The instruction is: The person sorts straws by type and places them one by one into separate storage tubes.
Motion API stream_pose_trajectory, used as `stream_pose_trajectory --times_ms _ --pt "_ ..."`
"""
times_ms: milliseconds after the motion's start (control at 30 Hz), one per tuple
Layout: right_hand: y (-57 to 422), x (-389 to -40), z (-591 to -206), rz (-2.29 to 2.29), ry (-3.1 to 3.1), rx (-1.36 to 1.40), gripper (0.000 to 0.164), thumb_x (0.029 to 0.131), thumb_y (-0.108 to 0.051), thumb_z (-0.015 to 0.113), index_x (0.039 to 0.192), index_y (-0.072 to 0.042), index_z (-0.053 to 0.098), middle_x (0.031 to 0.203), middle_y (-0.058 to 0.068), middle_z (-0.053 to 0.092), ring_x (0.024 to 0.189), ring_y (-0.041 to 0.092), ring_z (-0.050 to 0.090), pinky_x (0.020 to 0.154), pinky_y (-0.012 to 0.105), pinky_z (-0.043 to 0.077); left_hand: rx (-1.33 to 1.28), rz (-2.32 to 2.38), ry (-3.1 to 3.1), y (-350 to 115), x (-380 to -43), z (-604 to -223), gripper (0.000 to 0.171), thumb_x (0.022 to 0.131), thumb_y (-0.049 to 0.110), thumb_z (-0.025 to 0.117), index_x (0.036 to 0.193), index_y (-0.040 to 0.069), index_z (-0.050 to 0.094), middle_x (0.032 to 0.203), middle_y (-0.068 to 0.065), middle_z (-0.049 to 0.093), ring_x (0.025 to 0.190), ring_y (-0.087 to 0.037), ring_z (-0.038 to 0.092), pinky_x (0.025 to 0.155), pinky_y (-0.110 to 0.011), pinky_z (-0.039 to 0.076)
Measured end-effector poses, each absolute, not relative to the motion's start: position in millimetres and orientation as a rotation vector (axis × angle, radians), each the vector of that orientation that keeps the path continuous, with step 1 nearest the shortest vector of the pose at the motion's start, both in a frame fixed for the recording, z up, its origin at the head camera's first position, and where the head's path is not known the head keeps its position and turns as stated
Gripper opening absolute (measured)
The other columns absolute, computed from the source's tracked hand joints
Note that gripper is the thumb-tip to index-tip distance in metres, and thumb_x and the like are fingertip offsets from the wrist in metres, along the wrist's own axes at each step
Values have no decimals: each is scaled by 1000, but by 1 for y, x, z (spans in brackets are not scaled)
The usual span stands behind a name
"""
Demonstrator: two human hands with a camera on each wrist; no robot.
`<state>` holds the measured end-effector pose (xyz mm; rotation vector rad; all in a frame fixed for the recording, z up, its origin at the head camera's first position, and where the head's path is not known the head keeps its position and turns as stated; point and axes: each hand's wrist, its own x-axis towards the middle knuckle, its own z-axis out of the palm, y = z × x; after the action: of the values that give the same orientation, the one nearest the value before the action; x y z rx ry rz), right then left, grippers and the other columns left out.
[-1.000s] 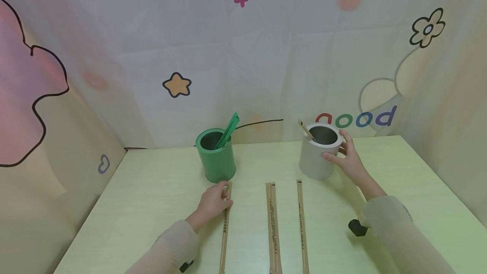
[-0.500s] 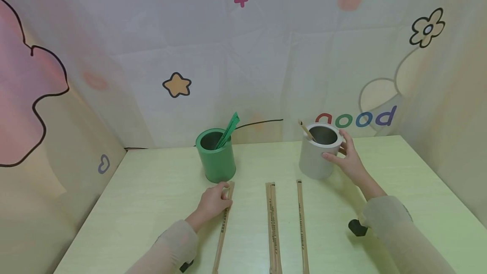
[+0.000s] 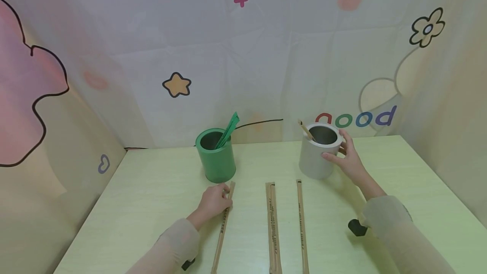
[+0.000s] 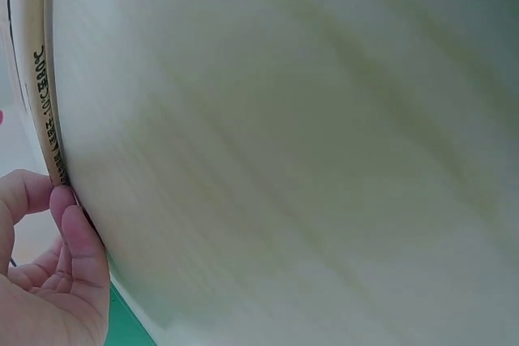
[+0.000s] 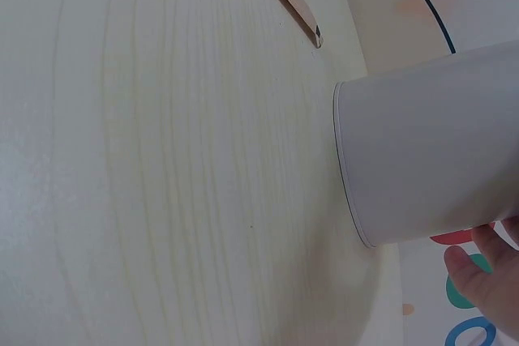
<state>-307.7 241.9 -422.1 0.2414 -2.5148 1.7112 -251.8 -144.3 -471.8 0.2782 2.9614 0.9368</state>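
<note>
My left hand (image 3: 214, 201) pinches a slim straw in a brown paper wrapper (image 3: 222, 231) near its far end, just in front of the green cylindrical holder (image 3: 218, 164). In the left wrist view, thumb and fingers meet on this printed wrapped straw (image 4: 39, 79). A green wrapped stick (image 3: 229, 128) leans inside the green holder. On the right, my right hand (image 3: 350, 164) holds the side and rim of a light grey cylindrical holder (image 3: 317, 160), which stands upright. One brown wrapped straw (image 3: 307, 130) pokes out of it. The right wrist view shows the grey holder's wall (image 5: 430, 151) and some fingers.
Between the hands, brown wrapped straws (image 3: 272, 227) lie close together on the pale wooden table (image 3: 152, 189), with a single one (image 3: 302, 227) to their right. A printed curtain (image 3: 266, 75) hangs behind. A black object (image 3: 357, 227) sits by the right sleeve.
The straw under my left hand has tilted: its near end has swung left and its far end slightly right. My right hand and both holders stay in place.
</note>
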Motion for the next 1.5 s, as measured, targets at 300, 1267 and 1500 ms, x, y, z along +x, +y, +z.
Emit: stream_pose_trajectory --times_ms 300,1267,1500 --pt "241 -308 -421 1711 -2517 237 92 82 -26 62 142 -21 -7 146 19 8 126 46 19 95 61 27 269 927 2951 -144 -253 -472 26 70 9 60 95 0 61 61 2 53 53 -9 44 48 -21 36" --pt "242 -309 -424 1736 -2482 276 90 82 -23 62 142 -21 -5 144 21 13 125 45 22 95 60 29 262 1404 2619 -123 -251 -418 14 78 8 56 90 2 62 76 -4 60 59 -9 55 56 -23 49" --pt "242 -309 -425 1731 -2489 271 90 83 -24 62 142 -20 -6 145 20 11 126 46 21 95 61 28 261 1596 2489 -110 -249 -387 14 80 7 57 91 -1 60 77 -6 61 60 -10 55 62 -27 52"
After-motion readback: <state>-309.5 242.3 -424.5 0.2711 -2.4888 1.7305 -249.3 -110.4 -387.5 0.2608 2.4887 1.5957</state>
